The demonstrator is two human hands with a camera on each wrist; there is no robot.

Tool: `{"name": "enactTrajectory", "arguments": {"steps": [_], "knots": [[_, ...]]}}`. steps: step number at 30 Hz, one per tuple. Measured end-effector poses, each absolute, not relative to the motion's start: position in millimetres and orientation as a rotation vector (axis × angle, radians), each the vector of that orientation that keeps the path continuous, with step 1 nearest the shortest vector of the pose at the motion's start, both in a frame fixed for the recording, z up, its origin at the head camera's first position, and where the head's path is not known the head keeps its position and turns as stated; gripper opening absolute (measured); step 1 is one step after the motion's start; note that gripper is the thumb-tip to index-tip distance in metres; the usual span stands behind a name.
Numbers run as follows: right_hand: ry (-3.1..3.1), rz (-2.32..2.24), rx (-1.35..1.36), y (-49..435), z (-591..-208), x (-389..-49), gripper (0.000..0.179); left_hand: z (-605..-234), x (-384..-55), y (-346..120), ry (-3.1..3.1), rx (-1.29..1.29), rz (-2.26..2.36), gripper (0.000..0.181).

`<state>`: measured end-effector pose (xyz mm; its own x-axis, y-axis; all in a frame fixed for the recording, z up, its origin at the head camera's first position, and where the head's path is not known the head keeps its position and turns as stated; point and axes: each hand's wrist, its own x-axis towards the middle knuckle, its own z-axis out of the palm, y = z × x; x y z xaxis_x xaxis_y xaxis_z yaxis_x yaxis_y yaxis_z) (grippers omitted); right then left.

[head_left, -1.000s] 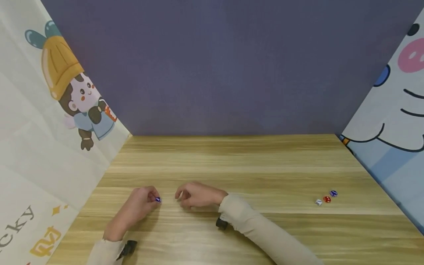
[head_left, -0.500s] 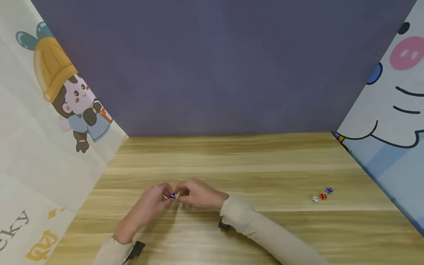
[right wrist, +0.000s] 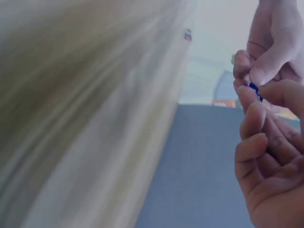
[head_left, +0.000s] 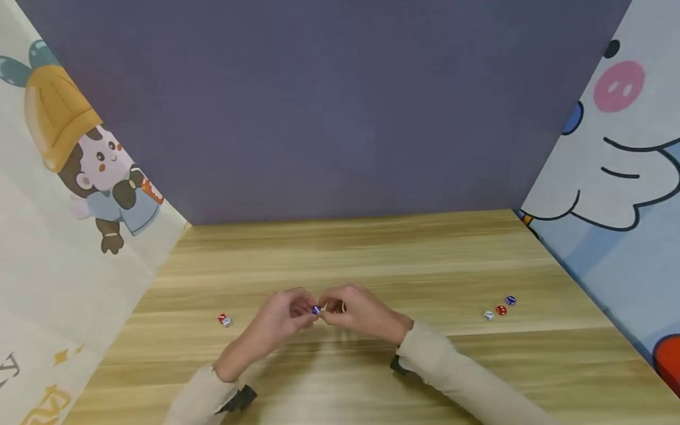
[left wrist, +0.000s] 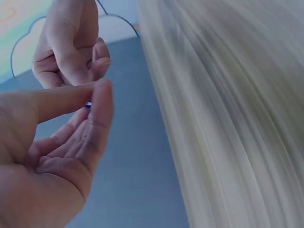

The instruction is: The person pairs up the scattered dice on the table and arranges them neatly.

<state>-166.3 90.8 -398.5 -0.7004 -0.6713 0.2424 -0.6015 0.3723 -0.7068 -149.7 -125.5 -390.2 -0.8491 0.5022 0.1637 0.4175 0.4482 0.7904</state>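
A small blue die (head_left: 316, 310) is held above the table between the fingertips of both hands. My left hand (head_left: 284, 311) pinches it from the left, its thumb and index fingertip brought together. From the right, my right hand (head_left: 357, 307) has thumb and index finger at the same die. In the right wrist view the blue die (right wrist: 256, 92) shows between the fingertips of the two hands, which meet around it. Only a sliver of blue die (left wrist: 88, 105) shows in the left wrist view, the fingers covering the rest.
On the wooden table (head_left: 372, 248), a red die (head_left: 221, 318) and a white die (head_left: 226, 321) lie together at left. At right sit a white die (head_left: 489, 316), a red die (head_left: 501, 310) and a blue die (head_left: 510, 300) in a slanting row. A dark panel (head_left: 340, 118) stands behind.
My left hand has carried the blue die rightward to meet my right hand, which now grips it too. Both hands have shifted right together, and the red and white dice at left have come into view.
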Motion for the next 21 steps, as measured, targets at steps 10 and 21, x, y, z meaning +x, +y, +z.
{"name": "enactTrajectory", "arguments": {"steps": [10,21], "knots": [[2.636,-1.222,-1.093,147,-379,-144,0.016,-386,-154,-79,2.384,0.960,1.530,0.012],[2.770,-1.130,-1.088,178,-394,-136,0.013,-401,-161,-43,2.480,1.137,1.365,0.009]]}}
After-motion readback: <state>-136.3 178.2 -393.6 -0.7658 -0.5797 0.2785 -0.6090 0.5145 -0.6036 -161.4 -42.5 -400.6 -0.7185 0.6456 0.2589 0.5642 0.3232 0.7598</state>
